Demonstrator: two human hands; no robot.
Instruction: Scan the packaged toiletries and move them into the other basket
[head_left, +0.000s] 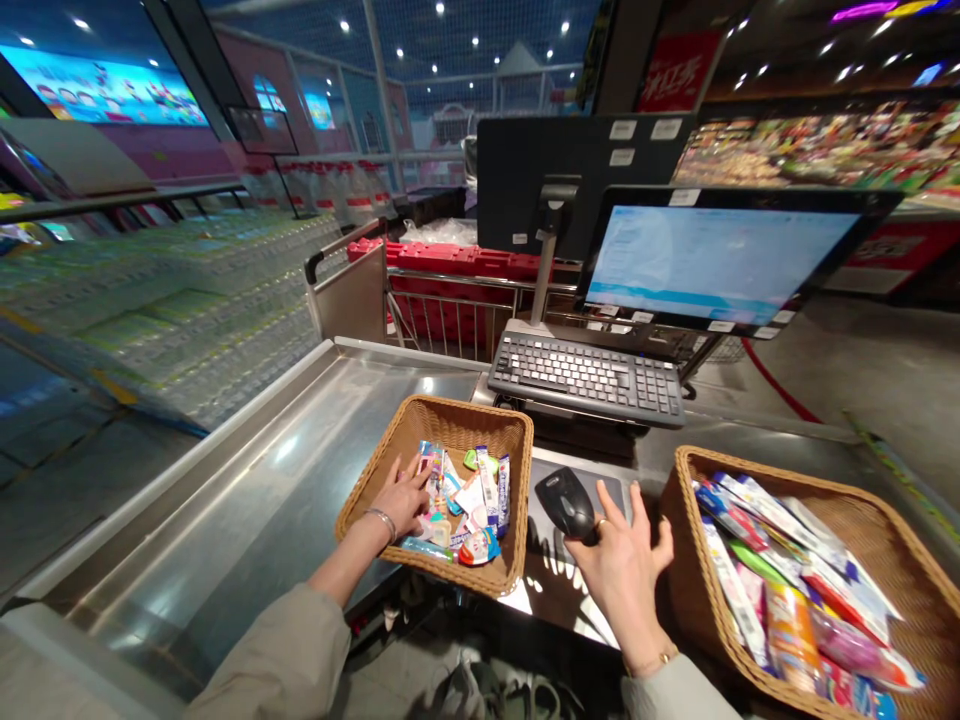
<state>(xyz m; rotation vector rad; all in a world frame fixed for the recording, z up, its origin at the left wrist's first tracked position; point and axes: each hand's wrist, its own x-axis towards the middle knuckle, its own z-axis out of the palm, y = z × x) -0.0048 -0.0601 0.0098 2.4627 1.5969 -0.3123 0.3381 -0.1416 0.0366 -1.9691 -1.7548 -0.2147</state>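
Observation:
My left hand point(405, 497) reaches into a brown woven basket point(364, 490), its fingers stretched out over the small packets inside and touching some of them. Among these lie blue-and-white wrapped bars point(487, 487) and a red, white and blue packet point(480, 546). I see nothing gripped in that hand. My right hand point(626, 565) is raised to the right of this basket, fingers spread, holding nothing. Just beyond its thumb a black computer mouse point(566, 502) rests on a grey pad point(611, 490); I cannot tell whether the thumb touches it.
A second woven basket point(892, 525) of packaged snacks stands at the right. Behind the hands are a keyboard point(585, 372) and a lit monitor point(720, 265). The metal counter point(292, 460) has a raised rim on the left. A cart point(450, 315) and stacked bottles point(172, 310) stand beyond.

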